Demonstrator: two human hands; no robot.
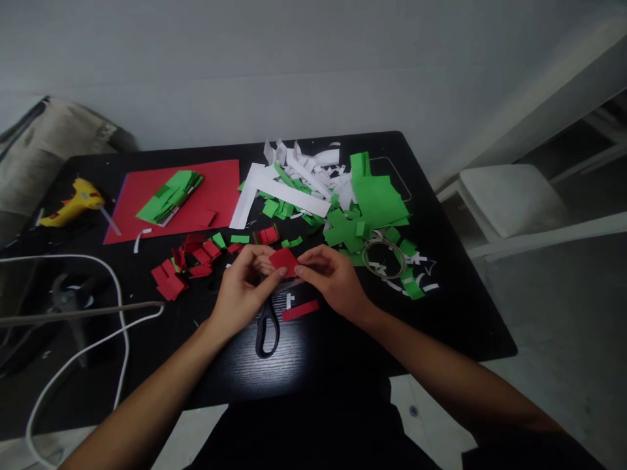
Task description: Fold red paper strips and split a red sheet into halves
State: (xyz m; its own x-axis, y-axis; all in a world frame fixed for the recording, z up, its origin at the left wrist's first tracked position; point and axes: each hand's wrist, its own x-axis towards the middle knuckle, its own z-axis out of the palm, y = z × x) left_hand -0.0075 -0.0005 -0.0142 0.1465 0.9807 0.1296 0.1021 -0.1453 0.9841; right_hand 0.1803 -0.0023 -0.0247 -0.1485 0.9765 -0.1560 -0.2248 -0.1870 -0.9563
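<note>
Both my hands meet over the middle of a black table (343,339), pinching one small red paper piece (284,260) between them. My left hand (245,287) grips its left side with thumb and fingers closed. On the piece's right edge, my right hand (333,277) is closed as well. Black-handled scissors (267,329) lie on the table just under my left hand. A short red paper strip (300,310) rests beside them, below my right hand.
Folded red pieces (183,264) lie left of my hands. Behind them are a red sheet (176,199) carrying green strips (169,196), white paper strips (294,183), green scraps (372,202) and a wire ring (383,258). A yellow glue gun (73,202) and a white cable (117,307) sit at the left.
</note>
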